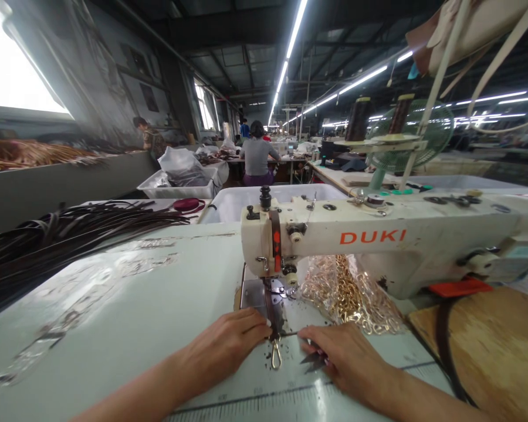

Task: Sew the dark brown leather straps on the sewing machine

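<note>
Under the needle of the white sewing machine (308, 228) lies a narrow dark strap (271, 310), running towards me. A gold snap hook (276, 354) hangs at its near end, flat on the table. My left hand (235, 340) is closed, its fingertips pressed on the strap's left side just above the hook. My right hand (347, 357) is curled around small thread snips (315, 360), blades pointing left. Its thumb and forefinger reach the tip of a thin dark piece running to the strap; whether they pinch it is unclear.
Heaped gold snap hooks (352, 293) lie behind the right hand under the machine arm. Many dark straps (70, 234) spread at the left. A round wooden board (488, 346) is at right, a white bin (281, 194) behind the machine. Other people sit or stand farther back.
</note>
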`<state>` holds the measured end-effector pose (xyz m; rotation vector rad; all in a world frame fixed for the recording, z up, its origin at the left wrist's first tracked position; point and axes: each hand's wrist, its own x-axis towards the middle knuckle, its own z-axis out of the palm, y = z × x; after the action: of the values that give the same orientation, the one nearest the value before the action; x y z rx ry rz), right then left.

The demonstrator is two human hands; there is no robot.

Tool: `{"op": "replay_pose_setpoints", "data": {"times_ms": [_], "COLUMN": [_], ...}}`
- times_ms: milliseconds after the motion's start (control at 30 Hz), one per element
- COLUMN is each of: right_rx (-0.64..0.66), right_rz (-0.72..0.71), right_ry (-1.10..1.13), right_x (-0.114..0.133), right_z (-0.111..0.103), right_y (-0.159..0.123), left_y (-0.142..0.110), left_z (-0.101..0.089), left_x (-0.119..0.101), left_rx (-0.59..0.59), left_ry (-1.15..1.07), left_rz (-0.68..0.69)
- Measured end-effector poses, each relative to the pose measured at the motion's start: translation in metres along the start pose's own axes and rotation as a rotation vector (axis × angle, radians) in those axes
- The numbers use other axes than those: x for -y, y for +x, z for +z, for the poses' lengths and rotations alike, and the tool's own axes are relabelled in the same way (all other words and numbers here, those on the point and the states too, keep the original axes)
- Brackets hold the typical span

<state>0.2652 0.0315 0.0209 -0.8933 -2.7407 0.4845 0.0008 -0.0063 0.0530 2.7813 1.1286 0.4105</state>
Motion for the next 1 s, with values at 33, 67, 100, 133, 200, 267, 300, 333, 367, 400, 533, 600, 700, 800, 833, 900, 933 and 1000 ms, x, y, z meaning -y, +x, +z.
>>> {"op": "replay_pose_setpoints", "data": {"times_ms": [33, 67, 100, 133, 200, 267, 300, 333, 367, 400, 533, 600, 700, 800, 833, 900, 933, 1000], "right_rx": [0.002, 0.003, 0.006, 0.008, 0.013, 0.013, 0.009, 0.005, 0.005, 0.007, 0.009, 0.005, 0.008, 0.005, 0.003, -0.003, -0.006, -0.01], "right_rz": [0.001, 0.0, -0.002, -0.006, -0.013, -0.017, -0.02, -0.022, -0.023, -0.024, -0.028, -0.03, -0.02, -0.014, -0.013, -0.008, -0.002, 0.008], "right_ry": [0.003, 0.007, 0.011, 0.015, 0.02, 0.024, 0.03, 0.038, 0.045, 0.052, 0.077, 0.073, 0.054, 0.052, 0.05, 0.04, 0.033, 0.023], "right_x": [0.0, 0.0, 0.0, 0.0, 0.0, -0.001, -0.002, -0.003, -0.005, -0.006, -0.011, -0.011, -0.01, -0.007, -0.007, -0.005, -0.003, -0.001], "right_z": [0.0, 0.0, 0.0, 0.0, 0.0, 0.001, 0.002, 0.003, 0.004, 0.006, 0.01, 0.011, 0.01, 0.008, 0.008, 0.007, 0.006, 0.006], "right_y": [0.0, 0.001, 0.001, 0.001, 0.001, 0.001, 0.0, 0.0, 0.0, 0.0, 0.001, 0.002, 0.002, 0.003, 0.003, 0.003, 0.004, 0.004], "left_y": [0.002, 0.004, 0.006, 0.008, 0.013, 0.017, 0.019, 0.021, 0.022, 0.023, 0.023, 0.023, 0.023, 0.023, 0.024, 0.026, 0.028, 0.034], "left_z": [0.001, 0.003, 0.005, 0.006, 0.008, 0.008, 0.008, 0.008, 0.008, 0.008, 0.011, 0.014, 0.017, 0.017, 0.016, 0.01, 0.007, 0.0], "left_x": [0.007, 0.013, 0.02, 0.026, 0.036, 0.044, 0.048, 0.051, 0.054, 0.057, 0.068, 0.072, 0.074, 0.076, 0.077, 0.081, 0.083, 0.086], "left_rx": [-0.012, -0.025, -0.036, -0.049, -0.083, -0.114, -0.121, -0.128, -0.132, -0.137, -0.171, -0.183, -0.195, -0.207, -0.206, -0.175, -0.14, -0.045], "left_ry": [-0.006, -0.009, -0.008, -0.004, 0.007, 0.017, 0.02, 0.024, 0.028, 0.033, 0.05, 0.06, 0.071, 0.078, 0.085, 0.102, 0.11, 0.122], "left_rz": [0.011, 0.027, 0.045, 0.065, 0.101, 0.121, 0.119, 0.113, 0.107, 0.102, 0.1, 0.092, 0.054, -0.036, -0.071, -0.104, -0.092, -0.02]}}
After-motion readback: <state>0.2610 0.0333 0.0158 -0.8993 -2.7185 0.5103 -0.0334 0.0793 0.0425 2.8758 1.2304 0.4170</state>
